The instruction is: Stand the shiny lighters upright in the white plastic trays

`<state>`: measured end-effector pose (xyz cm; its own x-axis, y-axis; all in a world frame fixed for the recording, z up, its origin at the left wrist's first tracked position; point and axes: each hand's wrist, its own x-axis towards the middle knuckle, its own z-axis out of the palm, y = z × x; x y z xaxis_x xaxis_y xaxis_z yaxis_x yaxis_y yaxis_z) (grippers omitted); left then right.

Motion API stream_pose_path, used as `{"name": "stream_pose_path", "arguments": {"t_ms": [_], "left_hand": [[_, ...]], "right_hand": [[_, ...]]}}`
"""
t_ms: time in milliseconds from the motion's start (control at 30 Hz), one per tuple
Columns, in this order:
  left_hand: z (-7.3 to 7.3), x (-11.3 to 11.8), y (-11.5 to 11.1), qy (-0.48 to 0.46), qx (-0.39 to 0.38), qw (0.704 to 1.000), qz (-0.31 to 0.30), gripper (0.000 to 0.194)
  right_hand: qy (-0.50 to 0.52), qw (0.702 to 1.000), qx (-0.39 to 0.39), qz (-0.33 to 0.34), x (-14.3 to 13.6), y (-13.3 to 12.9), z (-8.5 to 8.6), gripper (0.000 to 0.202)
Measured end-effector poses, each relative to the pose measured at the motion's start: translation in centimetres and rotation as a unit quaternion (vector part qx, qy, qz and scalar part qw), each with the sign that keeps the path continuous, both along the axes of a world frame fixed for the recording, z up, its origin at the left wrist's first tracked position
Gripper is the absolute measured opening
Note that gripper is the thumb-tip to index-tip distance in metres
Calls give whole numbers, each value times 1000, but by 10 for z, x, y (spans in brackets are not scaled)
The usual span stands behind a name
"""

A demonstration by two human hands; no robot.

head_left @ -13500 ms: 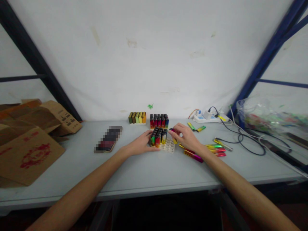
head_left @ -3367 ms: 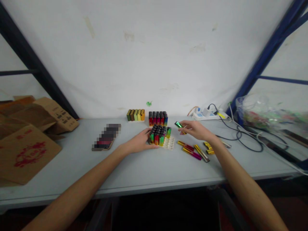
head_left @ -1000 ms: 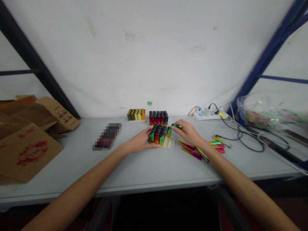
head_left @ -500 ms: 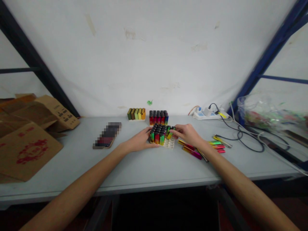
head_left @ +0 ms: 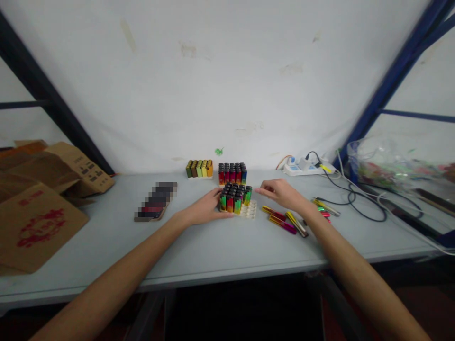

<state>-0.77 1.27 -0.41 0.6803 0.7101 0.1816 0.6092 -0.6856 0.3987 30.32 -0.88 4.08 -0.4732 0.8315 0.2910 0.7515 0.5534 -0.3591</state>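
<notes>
Several upright lighters (head_left: 230, 202) with black tops and shiny green, red and yellow bodies stand packed in a white tray (head_left: 251, 211), whose right part shows bare slots. My left hand (head_left: 204, 207) grips the left side of this tray, thumb along the front and fingers behind. To the right of the tray, my right hand (head_left: 279, 193) hovers with bent fingers; the fingertips are close together and nothing shows between them. Below and right of it, loose lighters (head_left: 282, 224) in yellow, red and purple lie on the table, some partly behind my right wrist.
At the back stand a block of red and blue lighters (head_left: 232, 174) and a yellow-green block (head_left: 199, 169). A phone (head_left: 156, 201) and cardboard boxes (head_left: 46, 222) lie left. A power strip (head_left: 302, 169), cables and plastic bags (head_left: 377, 161) are at right.
My right hand has let go of a green-yellow lighter, which now stands in the tray, and has moved slightly right. My left hand remains on the tray. The view has shifted slightly.
</notes>
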Motion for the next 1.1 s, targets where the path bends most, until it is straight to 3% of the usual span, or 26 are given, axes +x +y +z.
{"name": "stream_pose_path", "arguments": {"t_ms": [167, 367, 467, 667, 867, 1100], "left_hand": [[1, 1, -1, -1, -7, 1000, 4, 78], [1, 0, 0, -4, -6, 1000, 9, 84], [0, 0, 0, 0, -3, 1000, 3, 81], [-2, 0, 2, -11, 1, 1000, 5, 81], [0, 1, 2, 4, 4, 1000, -2, 82], [-1, 0, 1, -9, 10, 1000, -5, 82]], "right_hand": [[-24, 985, -172, 19, 41, 1, 11, 42], [-80, 962, -260, 37, 38, 2, -2, 33], [-75, 971, -220, 50, 34, 3, -5, 26], [12, 990, -141, -8, 34, 4, 1, 30], [77, 996, 1, -39, 29, 6, 6, 39], [164, 985, -56, -3, 17, 2, 9, 47]]}}
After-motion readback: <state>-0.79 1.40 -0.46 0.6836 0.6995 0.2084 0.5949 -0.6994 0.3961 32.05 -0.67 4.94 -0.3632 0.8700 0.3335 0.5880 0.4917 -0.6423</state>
